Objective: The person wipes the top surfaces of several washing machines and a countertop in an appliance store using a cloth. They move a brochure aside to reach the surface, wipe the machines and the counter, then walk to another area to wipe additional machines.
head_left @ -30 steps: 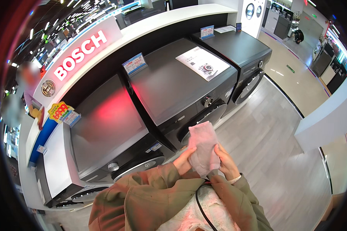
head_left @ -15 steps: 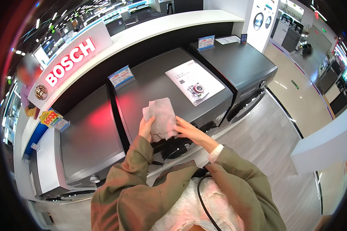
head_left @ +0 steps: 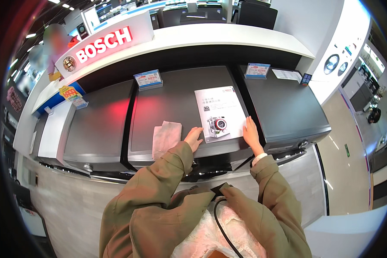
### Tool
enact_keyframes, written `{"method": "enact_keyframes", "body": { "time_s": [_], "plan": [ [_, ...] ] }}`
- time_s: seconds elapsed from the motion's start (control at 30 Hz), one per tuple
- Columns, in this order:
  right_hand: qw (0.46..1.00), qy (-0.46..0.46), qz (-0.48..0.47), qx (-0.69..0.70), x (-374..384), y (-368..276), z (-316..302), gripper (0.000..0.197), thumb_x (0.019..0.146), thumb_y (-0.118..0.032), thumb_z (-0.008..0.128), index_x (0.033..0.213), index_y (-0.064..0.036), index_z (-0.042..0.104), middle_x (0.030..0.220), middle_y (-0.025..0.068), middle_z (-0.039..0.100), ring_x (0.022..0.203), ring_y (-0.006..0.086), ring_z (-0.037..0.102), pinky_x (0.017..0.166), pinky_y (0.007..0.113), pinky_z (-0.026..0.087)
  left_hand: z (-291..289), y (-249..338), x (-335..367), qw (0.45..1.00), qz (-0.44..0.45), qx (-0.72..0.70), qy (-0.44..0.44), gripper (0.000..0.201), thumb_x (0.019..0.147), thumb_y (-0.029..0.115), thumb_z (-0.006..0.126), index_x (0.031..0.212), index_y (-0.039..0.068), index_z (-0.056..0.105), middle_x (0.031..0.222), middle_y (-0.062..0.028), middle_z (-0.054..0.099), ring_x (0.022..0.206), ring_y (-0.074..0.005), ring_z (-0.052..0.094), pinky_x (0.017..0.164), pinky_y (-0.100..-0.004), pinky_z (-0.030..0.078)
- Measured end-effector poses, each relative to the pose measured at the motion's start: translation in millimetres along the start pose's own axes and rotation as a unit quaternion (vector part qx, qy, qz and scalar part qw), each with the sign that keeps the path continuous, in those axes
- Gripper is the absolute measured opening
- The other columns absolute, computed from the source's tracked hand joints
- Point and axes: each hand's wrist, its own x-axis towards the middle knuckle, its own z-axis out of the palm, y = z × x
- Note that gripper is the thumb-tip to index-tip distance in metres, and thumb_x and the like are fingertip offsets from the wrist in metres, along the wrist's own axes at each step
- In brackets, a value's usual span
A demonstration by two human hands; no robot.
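Note:
A white booklet (head_left: 221,103) with a camera-like picture lies on the dark grey top of the middle washing machine (head_left: 172,103). At its lower left edge is my left hand (head_left: 194,138), fingers stretched out and holding nothing. My right hand (head_left: 252,134) reaches along the booklet's right edge, open, with the fingers extended upward. Whether either hand actually touches the paper I cannot tell. Left of my left hand, a folded pinkish cloth (head_left: 166,138) rests on the machine top near its front edge.
Similar dark machines stand on the left (head_left: 99,124) and right (head_left: 284,103). Price signs (head_left: 148,80) stand along the back, beneath a white curved counter (head_left: 228,35) with a lit red-lettered sign (head_left: 104,45). Another person (head_left: 56,47) is at the far left.
The cloth, held in both my hands before, now lies on the middle machine. My hands have moved right to the booklet's sides, and the view has shifted.

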Motion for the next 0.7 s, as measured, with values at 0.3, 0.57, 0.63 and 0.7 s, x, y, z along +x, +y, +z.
{"method": "enact_keyframes", "body": {
  "time_s": [0.3, 0.57, 0.63, 0.7],
  "plan": [
    [0.996, -0.003, -0.086, -0.020, -8, 17, 23, 0.044, 0.084, -0.016, 0.055, 0.123, 0.0041, 0.048, 0.131, 0.0205, 0.047, 0.124, 0.0346, 0.041, 0.102, 0.043, 0.035, 4, 25, 9, 0.992, -0.095, -0.042, 0.068, 0.058, 0.079, 0.038, 0.062, 0.120, 0.002, 0.042, 0.111, -0.0055, 0.048, 0.111, -0.0160, 0.045, 0.095, -0.0398, 0.035],
    [0.997, -0.036, -0.049, 0.036, 1, 29, 17, 0.039, 0.086, -0.015, 0.054, 0.121, 0.0012, 0.051, 0.127, 0.0219, 0.050, 0.121, 0.0366, 0.043, 0.101, 0.042, 0.036, 33, 21, 26, 0.998, -0.041, 0.009, -0.037, 0.041, 0.089, 0.025, 0.055, 0.124, 0.005, 0.048, 0.115, -0.0101, 0.059, 0.106, -0.0206, 0.056, 0.087, -0.0358, 0.045],
    [0.997, -0.049, -0.035, 0.040, 0, 24, 19, 0.039, 0.087, -0.016, 0.053, 0.122, 0.0010, 0.051, 0.129, 0.0205, 0.049, 0.122, 0.0353, 0.042, 0.102, 0.041, 0.034, 39, 11, 27, 0.997, 0.045, -0.046, -0.053, 0.041, 0.092, 0.018, 0.051, 0.130, 0.006, 0.041, 0.121, -0.0112, 0.054, 0.111, -0.0203, 0.052, 0.089, -0.0380, 0.044],
    [0.997, -0.064, -0.009, 0.043, 0, 20, 11, 0.040, 0.088, -0.017, 0.053, 0.123, 0.0011, 0.050, 0.129, 0.0201, 0.049, 0.123, 0.0347, 0.041, 0.103, 0.041, 0.033, 57, 25, 9, 0.999, 0.033, -0.004, 0.001, 0.042, 0.093, 0.015, 0.049, 0.132, 0.007, 0.037, 0.124, -0.0117, 0.051, 0.116, -0.0217, 0.048, 0.091, -0.0401, 0.042]
  ]
}}
